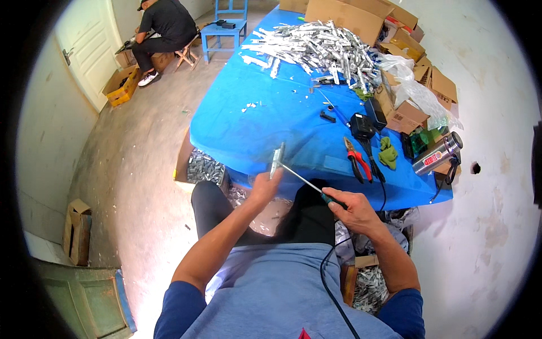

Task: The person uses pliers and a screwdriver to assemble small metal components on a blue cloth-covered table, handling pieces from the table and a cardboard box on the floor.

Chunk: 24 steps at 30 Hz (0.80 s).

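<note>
Left hand [264, 188] grip pinching flat silvery metal piece [277, 160]; right hand [351, 210] grip clenched round green-handled screwdriver [307, 183], thin shaft touching piece.

Person seen from above, seated. Grey-blue short-sleeved T-shirt [282, 294], plain weave, small red mark at lower hem edge of view. Sleeves darker navy: left sleeve [178, 308], right sleeve [403, 311], both ending above elbow. Forearms bare, no watch, no gloves, no rings visible. Left hand [265, 189] and right hand [350, 210] bare. Black trousers [307, 217] over knees, just beyond shirt. Thin black cable [333, 282] lies across shirt's right side.
</note>
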Each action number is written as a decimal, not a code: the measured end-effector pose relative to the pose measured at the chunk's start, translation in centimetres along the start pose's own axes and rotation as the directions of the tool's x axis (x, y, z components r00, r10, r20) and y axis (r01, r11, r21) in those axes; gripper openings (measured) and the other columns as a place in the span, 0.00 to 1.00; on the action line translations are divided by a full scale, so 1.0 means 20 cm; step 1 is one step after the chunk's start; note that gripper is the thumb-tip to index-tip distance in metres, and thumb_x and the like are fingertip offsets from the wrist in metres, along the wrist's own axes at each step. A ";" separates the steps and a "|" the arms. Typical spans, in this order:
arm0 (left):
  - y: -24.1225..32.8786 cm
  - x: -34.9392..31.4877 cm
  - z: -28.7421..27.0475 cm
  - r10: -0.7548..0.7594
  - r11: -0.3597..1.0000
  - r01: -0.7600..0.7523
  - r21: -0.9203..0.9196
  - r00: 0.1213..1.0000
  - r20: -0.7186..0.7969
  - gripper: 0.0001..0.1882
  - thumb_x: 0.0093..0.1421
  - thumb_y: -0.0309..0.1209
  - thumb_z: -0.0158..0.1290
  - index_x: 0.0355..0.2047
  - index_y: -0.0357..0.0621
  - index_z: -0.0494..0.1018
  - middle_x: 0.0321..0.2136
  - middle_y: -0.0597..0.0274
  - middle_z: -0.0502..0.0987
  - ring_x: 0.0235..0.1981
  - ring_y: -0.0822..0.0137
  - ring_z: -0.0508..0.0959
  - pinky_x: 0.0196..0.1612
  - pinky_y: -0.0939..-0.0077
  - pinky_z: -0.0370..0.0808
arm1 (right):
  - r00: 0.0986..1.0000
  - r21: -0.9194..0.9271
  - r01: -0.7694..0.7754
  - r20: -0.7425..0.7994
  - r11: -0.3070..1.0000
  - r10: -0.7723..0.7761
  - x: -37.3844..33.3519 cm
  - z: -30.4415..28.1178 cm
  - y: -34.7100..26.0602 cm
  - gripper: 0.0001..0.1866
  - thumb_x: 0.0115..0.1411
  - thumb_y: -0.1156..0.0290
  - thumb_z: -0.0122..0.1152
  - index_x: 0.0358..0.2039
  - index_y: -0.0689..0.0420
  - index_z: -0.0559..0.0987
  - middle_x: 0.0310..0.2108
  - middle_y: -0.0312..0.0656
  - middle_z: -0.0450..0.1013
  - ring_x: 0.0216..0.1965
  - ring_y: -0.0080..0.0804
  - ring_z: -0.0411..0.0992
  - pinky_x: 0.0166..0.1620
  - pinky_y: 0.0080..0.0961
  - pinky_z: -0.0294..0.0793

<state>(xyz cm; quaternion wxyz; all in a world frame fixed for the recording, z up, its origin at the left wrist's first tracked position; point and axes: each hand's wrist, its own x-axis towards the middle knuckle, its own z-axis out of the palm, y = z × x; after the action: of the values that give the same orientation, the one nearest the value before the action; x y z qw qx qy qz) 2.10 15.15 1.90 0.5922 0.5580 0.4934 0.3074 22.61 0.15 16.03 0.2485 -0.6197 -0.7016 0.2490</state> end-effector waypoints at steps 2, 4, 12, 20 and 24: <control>0.00 0.00 0.00 -0.027 0.999 0.028 -0.019 1.000 0.013 0.28 0.63 0.55 0.49 0.19 0.42 0.67 0.13 0.68 0.64 0.12 0.74 0.63 0.15 0.74 0.59 | 0.999 -0.055 0.042 -0.021 0.998 -0.043 0.02 0.02 0.00 0.21 0.58 0.71 0.57 0.54 0.57 0.74 0.36 0.48 0.77 0.33 0.37 0.75 0.40 0.27 0.72; -0.02 0.02 0.00 0.009 0.999 -0.010 0.037 1.000 0.004 0.29 0.63 0.55 0.49 0.19 0.41 0.68 0.13 0.68 0.64 0.13 0.74 0.63 0.15 0.73 0.59 | 0.999 -0.101 0.035 -0.027 0.994 -0.038 0.04 0.02 -0.02 0.21 0.58 0.71 0.57 0.54 0.57 0.74 0.38 0.49 0.77 0.34 0.37 0.75 0.40 0.27 0.72; 0.01 -0.02 0.00 0.105 0.987 -0.104 0.123 0.994 -0.001 0.30 0.64 0.54 0.47 0.18 0.38 0.68 0.13 0.66 0.65 0.16 0.73 0.65 0.18 0.70 0.61 | 0.988 0.045 -0.150 -0.020 0.988 0.151 -0.01 -0.05 -0.04 0.19 0.59 0.72 0.56 0.52 0.58 0.75 0.44 0.49 0.77 0.39 0.32 0.76 0.41 0.24 0.73; -0.01 0.00 -0.01 0.071 0.986 -0.071 0.152 0.997 0.005 0.31 0.64 0.54 0.47 0.19 0.36 0.69 0.13 0.64 0.66 0.17 0.71 0.67 0.21 0.67 0.64 | 0.994 0.026 -0.105 0.000 0.994 0.105 -0.01 -0.04 -0.04 0.20 0.59 0.73 0.56 0.53 0.58 0.75 0.45 0.50 0.76 0.41 0.34 0.77 0.45 0.25 0.73; -0.01 0.00 -0.02 0.056 0.982 -0.056 0.179 0.998 0.008 0.31 0.64 0.54 0.47 0.19 0.35 0.69 0.13 0.64 0.66 0.17 0.70 0.67 0.21 0.67 0.64 | 0.994 -0.045 -0.104 0.025 0.994 0.105 0.01 -0.06 -0.08 0.19 0.59 0.73 0.56 0.52 0.59 0.74 0.44 0.52 0.76 0.42 0.39 0.77 0.46 0.26 0.73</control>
<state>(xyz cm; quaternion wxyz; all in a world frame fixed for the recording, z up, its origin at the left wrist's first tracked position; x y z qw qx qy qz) 1.74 15.15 1.74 0.5314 0.6230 0.5025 0.2775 22.28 0.27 18.00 0.2120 -0.6575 -0.6766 0.2548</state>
